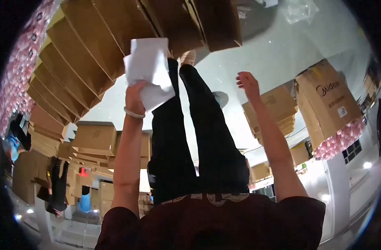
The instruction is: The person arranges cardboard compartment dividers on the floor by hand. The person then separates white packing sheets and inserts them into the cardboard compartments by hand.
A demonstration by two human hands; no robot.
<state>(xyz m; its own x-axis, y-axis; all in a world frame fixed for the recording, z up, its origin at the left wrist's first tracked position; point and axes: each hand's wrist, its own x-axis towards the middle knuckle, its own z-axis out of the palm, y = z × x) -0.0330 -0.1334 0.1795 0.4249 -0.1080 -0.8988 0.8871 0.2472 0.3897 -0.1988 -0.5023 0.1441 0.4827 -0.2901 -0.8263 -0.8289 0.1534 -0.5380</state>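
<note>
White sheets of paper (146, 62), some folded or at angles to each other, are gripped in my left hand (135, 98), which has a pale band at the wrist. The fingers close round their lower edge, partly hidden behind the paper. Just beyond them stands a long row of open brown cardboard boxes (84, 46). Out to the side, my right hand (249, 86) hangs over the pale floor with loosely bent fingers and nothing visible in it. Nearest to it is a stack of flat cardboard (271, 108).
A large printed carton (330, 100) stands at the right with pink wrapped items (340, 139) by it. More pink items (22, 71) line the left edge. Stacked cartons (94, 139) and other people, one in dark clothes (57, 187), are behind on the left.
</note>
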